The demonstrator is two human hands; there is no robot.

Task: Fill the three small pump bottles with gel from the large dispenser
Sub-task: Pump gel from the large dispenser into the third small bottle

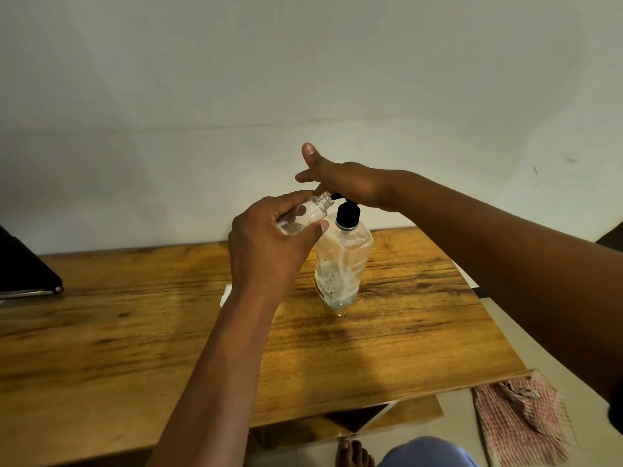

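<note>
you are holding one small bottle point(305, 215) in your left hand point(269, 241), fingers and thumb curling round its body, and you are tilting it so its long axis is running up and to the right, away from your palm, with the open threaded neck leading. that neck is sitting right at the tip of the black spout point(336, 196), which is poking out leftward from under your right hand point(350, 185). whether the spout tip is actually inside the mouth or just touching its rim is too small to tell.

your right hand is lying flat over the pump head of the large dispenser point(342, 261), palm pressing down, thumb and forefinger sticking out straight; it is gripping nothing. the dispenser is standing upright on the wooden table point(135, 332), directly below that palm and just right of your left-hand grip.

a little clear gel is already showing in the low end of the bottle, so the filling looks to be under way. the coming press depends on the neck lining up with the spout, and your left hand is the one to adjust it.

the other two small bottles are not clearly in view.
</note>
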